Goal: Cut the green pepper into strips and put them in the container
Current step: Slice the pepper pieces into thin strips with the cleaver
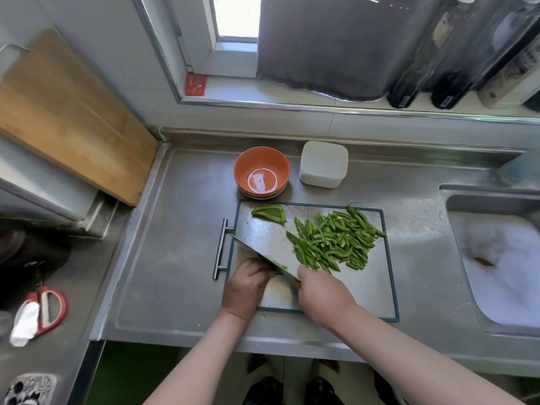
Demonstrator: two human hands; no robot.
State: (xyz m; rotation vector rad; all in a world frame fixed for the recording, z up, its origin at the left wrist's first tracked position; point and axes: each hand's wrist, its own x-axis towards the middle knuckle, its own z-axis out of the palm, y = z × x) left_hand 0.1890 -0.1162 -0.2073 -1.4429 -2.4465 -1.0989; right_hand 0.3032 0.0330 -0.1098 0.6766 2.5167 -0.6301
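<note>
The steel worktop carries everything. The sink is sunk into it on the right, and a wooden board leans against the wall on the left, out of the way. The metal cutting board lies square in front of the person, close to the near edge, probably so both arms reach it without stretching.

A heap of cut strips covers the board's right half, pushed aside so the left half is free for slicing. None are in a vessel yet. The right hand has its grip closed round the handle of the knife, whose blade runs diagonally up and left across the board. The left hand sits just left of the blade with its fingers curled under. Its grip pins the pepper piece, and the tucked fingertips likely keep clear of the edge while the knuckles guide it. Only a sliver of that piece shows beside the blade.

Behind the board stand an orange bowl, open and empty, and a white container, both within easy reach for the transfer. I cannot tell whether the white one is lidded. An uncut slab waits at the board's far left corner, so I judge the cutting well along but not finished
</note>
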